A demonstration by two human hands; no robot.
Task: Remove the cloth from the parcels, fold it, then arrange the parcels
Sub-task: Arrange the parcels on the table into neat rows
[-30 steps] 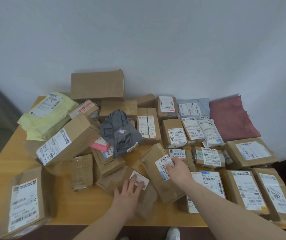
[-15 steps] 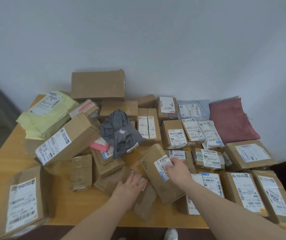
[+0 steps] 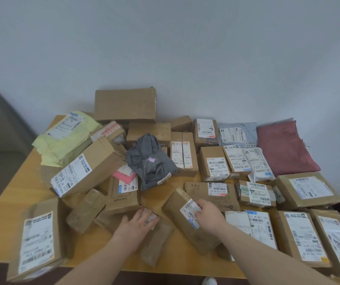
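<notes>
I see the folded dark red cloth (image 3: 286,148) lying flat at the far right of the wooden table (image 3: 10,194), beside the parcels and not over them, so removing and folding look done; arranging is what is left. The right half already sits in rough rows, the left half is a jumble of tilted cartons. My right hand (image 3: 208,212) rests on top of a long brown cardboard parcel lying diagonally near the front (image 3: 187,221), fingers curled over its white label, apparently gripping it. My left hand (image 3: 137,224) lies with fingers fairly straight on a small tape-wrapped brown packet (image 3: 154,239), pressing, not clasping it. Further out: a crumpled grey plastic mailer bag (image 3: 149,161) mid-table, a pale yellow padded mailer (image 3: 66,136) far left, a big plain brown carton standing against the wall (image 3: 124,104). Readable writing: "507-P802 170" on a square brown box with white label (image 3: 214,163), "2013" on a white poly mailer (image 3: 258,163), "2004" upside down on the front-right brown flat parcel (image 3: 338,243), "M18 & 11" roughly on a brown box below the pink slip (image 3: 122,194). Other labels are barcodes too blurred to read.
</notes>
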